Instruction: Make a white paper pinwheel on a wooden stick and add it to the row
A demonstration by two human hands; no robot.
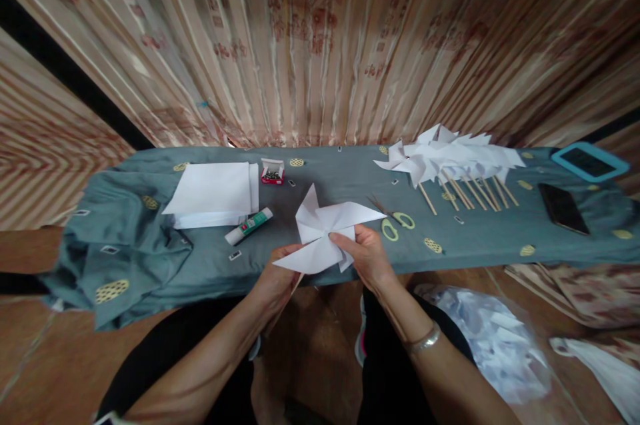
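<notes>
I hold a white paper pinwheel (327, 228) over the near edge of a table covered in grey-green cloth (210, 258). My left hand (275, 278) grips it from below, together with a thin wooden stick that pokes down under the paper. My right hand (365, 253) pinches the pinwheel's middle with thumb and fingers. Just right of my hands lie yellow-handled scissors (397, 225). A glue stick (249, 226) lies to the left.
A stack of white paper sheets (213, 193) and a small red box of pins (273, 174) sit at the left. Finished pinwheels on sticks (453, 162) lie at the back right, near a dark phone (563, 208) and a blue-framed tablet (590, 162). A plastic bag of paper scraps (495, 338) sits on the floor.
</notes>
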